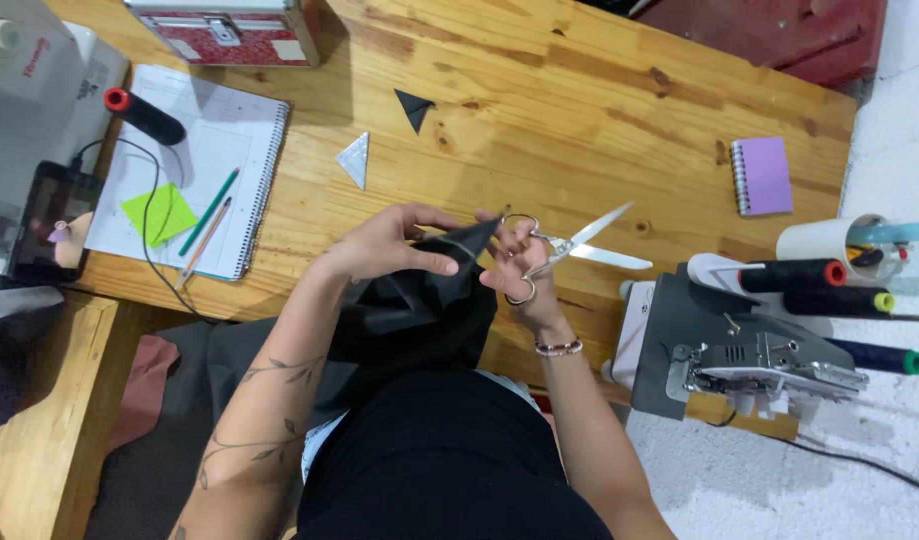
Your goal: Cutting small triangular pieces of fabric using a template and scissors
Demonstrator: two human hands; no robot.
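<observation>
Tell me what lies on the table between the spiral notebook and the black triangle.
Head view: a silvery grey triangle piece lies between the spiral notebook and the black triangle.

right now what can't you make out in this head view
- Black fabric: its lower part drops below the table edge.
- Left hand: fingertips buried in a fabric fold.
- Scissors: handle loops partly covered by the right hand.
- Sewing machine: cut off by the left edge.
- Red case: cut off by the top edge.

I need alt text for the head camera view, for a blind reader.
A person's left hand pinches black fabric while the right hand holds open scissors over a wooden table with a spiral notebook.
</observation>
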